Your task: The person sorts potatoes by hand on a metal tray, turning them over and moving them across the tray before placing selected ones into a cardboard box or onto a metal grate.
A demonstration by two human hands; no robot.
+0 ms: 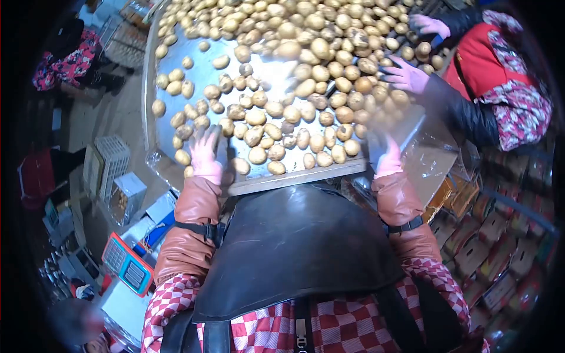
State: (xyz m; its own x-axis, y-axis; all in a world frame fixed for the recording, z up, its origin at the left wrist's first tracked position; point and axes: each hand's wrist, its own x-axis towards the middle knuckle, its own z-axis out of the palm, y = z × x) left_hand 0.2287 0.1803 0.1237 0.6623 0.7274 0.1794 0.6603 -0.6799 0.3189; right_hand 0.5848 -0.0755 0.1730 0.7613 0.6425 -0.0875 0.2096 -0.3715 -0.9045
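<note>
Many potatoes (254,117) lie loose on a shiny metal sorting table (268,70), heaped densely toward the far side. My left hand (207,154), in a pink glove with dark grey fingers, rests at the table's near left with its fingers stretched out and apart, touching or close beside a few potatoes. At the near right corner is my right hand (386,156) in a matching glove. It is blurred by motion, but its fingers look extended, with nothing visible in its grasp. Just beyond it, several potatoes (385,103) are smeared by movement.
A co-worker's gloved hands (406,75) reach into the potatoes from the right. A wooden edge strip (297,178) borders the table before my black apron (300,241). A red-framed scale (128,264) and white crate (112,154) stand left; cardboard boxes (474,253) lie right.
</note>
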